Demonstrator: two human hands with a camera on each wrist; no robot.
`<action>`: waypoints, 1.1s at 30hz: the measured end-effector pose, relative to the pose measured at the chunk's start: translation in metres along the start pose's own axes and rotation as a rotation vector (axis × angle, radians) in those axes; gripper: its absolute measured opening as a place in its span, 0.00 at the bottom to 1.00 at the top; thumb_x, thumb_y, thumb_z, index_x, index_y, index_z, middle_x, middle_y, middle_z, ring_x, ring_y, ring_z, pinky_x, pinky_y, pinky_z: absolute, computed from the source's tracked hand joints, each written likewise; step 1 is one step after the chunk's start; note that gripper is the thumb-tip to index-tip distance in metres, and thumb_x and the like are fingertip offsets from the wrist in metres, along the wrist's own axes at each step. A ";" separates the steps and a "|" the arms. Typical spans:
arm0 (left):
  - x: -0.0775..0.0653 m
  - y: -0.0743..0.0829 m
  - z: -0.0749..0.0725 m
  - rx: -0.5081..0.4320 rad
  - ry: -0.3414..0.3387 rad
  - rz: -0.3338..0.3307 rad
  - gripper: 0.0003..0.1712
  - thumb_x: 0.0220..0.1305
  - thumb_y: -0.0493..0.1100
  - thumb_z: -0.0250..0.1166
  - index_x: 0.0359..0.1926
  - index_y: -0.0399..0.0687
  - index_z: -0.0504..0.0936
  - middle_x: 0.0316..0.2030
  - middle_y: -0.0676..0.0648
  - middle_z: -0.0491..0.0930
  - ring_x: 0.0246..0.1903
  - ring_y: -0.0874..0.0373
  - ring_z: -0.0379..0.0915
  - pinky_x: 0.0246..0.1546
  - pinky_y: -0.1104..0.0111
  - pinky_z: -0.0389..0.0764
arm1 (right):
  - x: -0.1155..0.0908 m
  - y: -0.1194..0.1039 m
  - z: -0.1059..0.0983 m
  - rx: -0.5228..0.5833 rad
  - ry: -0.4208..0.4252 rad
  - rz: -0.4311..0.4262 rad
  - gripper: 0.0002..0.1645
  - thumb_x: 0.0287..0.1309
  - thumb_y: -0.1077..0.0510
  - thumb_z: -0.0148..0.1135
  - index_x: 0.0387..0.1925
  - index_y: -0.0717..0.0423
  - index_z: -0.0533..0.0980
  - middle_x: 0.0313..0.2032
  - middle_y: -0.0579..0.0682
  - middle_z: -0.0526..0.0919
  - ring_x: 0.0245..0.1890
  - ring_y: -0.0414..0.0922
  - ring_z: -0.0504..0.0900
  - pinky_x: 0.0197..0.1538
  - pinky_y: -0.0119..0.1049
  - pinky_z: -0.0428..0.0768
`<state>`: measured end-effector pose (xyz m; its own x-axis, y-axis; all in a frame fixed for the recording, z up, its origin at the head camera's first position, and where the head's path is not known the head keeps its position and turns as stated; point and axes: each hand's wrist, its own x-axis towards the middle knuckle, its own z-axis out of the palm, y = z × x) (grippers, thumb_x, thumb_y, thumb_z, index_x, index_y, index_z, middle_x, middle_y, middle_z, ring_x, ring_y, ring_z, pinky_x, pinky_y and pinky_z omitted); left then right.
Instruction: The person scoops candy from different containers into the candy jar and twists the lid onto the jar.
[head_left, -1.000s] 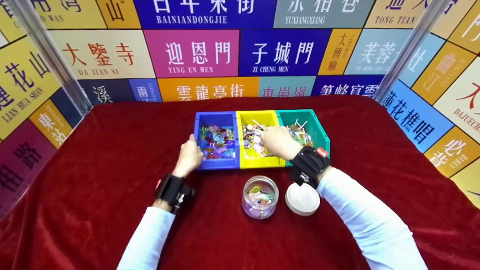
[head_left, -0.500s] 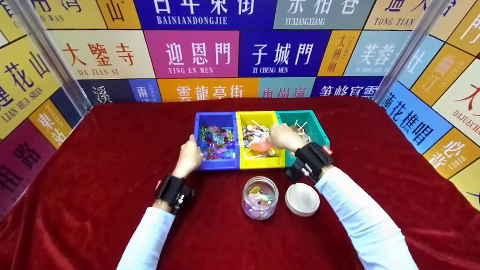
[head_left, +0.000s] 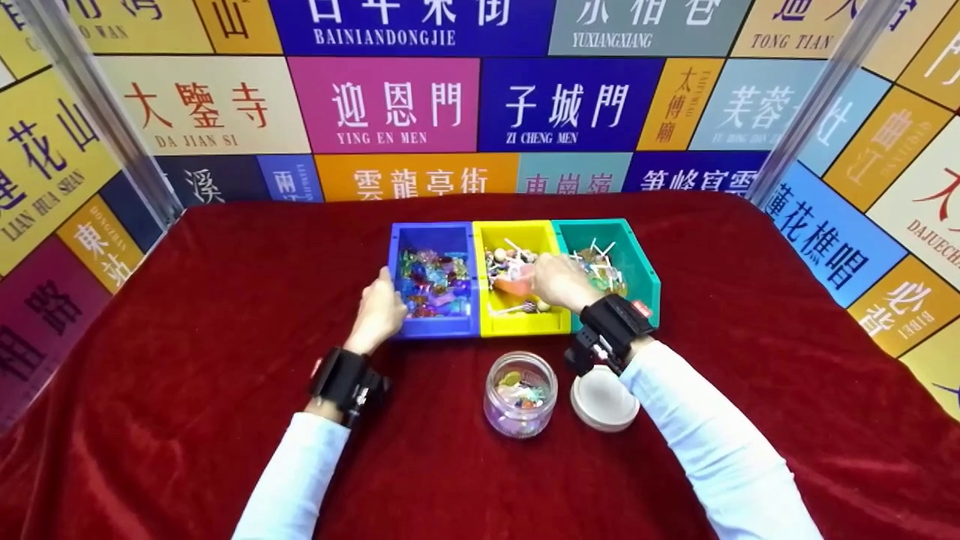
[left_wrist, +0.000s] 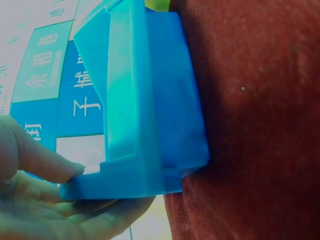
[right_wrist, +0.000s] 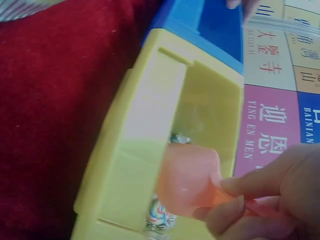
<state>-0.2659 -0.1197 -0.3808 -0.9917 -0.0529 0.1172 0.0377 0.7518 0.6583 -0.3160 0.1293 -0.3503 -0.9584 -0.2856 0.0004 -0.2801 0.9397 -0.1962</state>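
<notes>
My right hand (head_left: 562, 281) pinches the handle of a pinkish-orange scoop (head_left: 514, 283) inside the yellow bin (head_left: 525, 325). In the right wrist view the scoop's bowl (right_wrist: 192, 172) lies over the bin's inside, beside a swirl-wrapped lollipop (right_wrist: 157, 212). Lollipops and small sweets or beads fill the yellow bin around it. At the far left, my left hand (head_left: 377, 311) grips the outer rim of the blue bin (head_left: 439, 328), which holds colourful gem-like pieces. The left wrist view shows the thumb above that rim and the fingers beneath it (left_wrist: 117, 217).
A green bin (head_left: 641, 281) with white-stick lollipops adjoins the yellow one on the right. In front stand an uncovered glass jar (head_left: 499, 416), partly filled with colourful pieces, and a white lid (head_left: 604, 401). Red cloth (head_left: 262, 262) covers the table; patterned panels rise behind.
My right hand first lifted the scoop out of the yellow bin's pieces toward the right, then shifted slightly left and down over the bin again. My left hand has stayed on the blue rim.
</notes>
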 end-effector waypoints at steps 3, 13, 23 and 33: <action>0.000 0.000 0.000 0.004 0.002 0.005 0.29 0.56 0.29 0.50 0.59 0.24 0.56 0.35 0.32 0.74 0.41 0.40 0.72 0.44 0.54 0.73 | -0.011 -0.009 -0.005 0.010 0.042 -0.004 0.11 0.48 0.65 0.51 0.14 0.56 0.67 0.15 0.51 0.67 0.19 0.50 0.71 0.21 0.40 0.72; 0.000 0.002 -0.001 0.005 -0.021 -0.018 0.31 0.57 0.29 0.50 0.61 0.25 0.54 0.38 0.32 0.74 0.42 0.40 0.72 0.45 0.55 0.73 | -0.014 -0.001 -0.002 0.118 0.028 -0.062 0.21 0.55 0.61 0.51 0.09 0.53 0.62 0.12 0.45 0.59 0.16 0.45 0.64 0.21 0.33 0.64; 0.000 0.003 -0.002 0.007 0.004 0.002 0.30 0.55 0.28 0.52 0.59 0.24 0.56 0.39 0.31 0.74 0.42 0.40 0.72 0.46 0.55 0.73 | -0.011 -0.006 0.011 0.089 0.186 -0.120 0.07 0.51 0.66 0.51 0.29 0.66 0.75 0.17 0.54 0.72 0.18 0.51 0.70 0.21 0.42 0.72; 0.000 0.002 -0.001 0.018 0.005 -0.002 0.29 0.55 0.29 0.51 0.59 0.24 0.56 0.40 0.31 0.74 0.43 0.39 0.72 0.46 0.54 0.72 | -0.013 -0.001 0.020 0.159 0.166 -0.145 0.12 0.55 0.65 0.48 0.38 0.69 0.73 0.18 0.53 0.69 0.17 0.46 0.66 0.17 0.32 0.64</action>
<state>-0.2652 -0.1190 -0.3784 -0.9912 -0.0573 0.1195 0.0336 0.7637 0.6448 -0.3026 0.1279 -0.3696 -0.9085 -0.3681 0.1976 -0.4155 0.8460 -0.3342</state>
